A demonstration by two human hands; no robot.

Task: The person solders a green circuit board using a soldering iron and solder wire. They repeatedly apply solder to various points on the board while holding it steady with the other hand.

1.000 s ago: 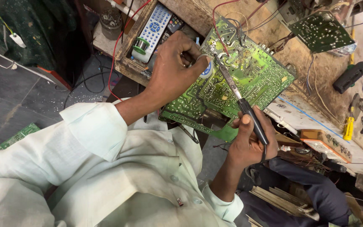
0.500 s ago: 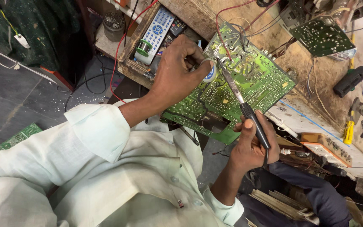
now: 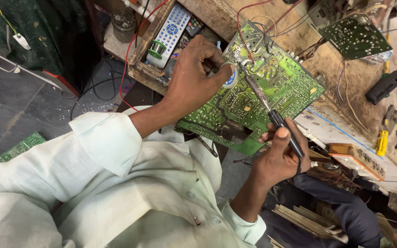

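Compared with a second ago, the soldering iron (image 3: 267,108) stands a little steeper and its tip has crept up the green circuit board (image 3: 272,87) toward the red wire (image 3: 240,36).

Right-hand fingers (image 3: 279,134) are pressed together around the iron's black grip, thumb on top. The right hand (image 3: 279,156) sits just below the board's lower corner, wrist bent, forearm rising from a white cuff. The iron's tip meets the board beside the left thumb. Left-hand fingers (image 3: 210,57) are curled and pinched near a small round part at the board's edge; what they grip I cannot tell. The left hand (image 3: 194,80) lies over the board's left side, hiding it, its arm reaching out of a rolled white sleeve.

Around them: a white remote control (image 3: 173,30) and a solder spool (image 3: 156,48) in a wooden tray, a second, smaller circuit board (image 3: 355,36) at top right, and a yellow-handled screwdriver (image 3: 382,142) on the cluttered bench.
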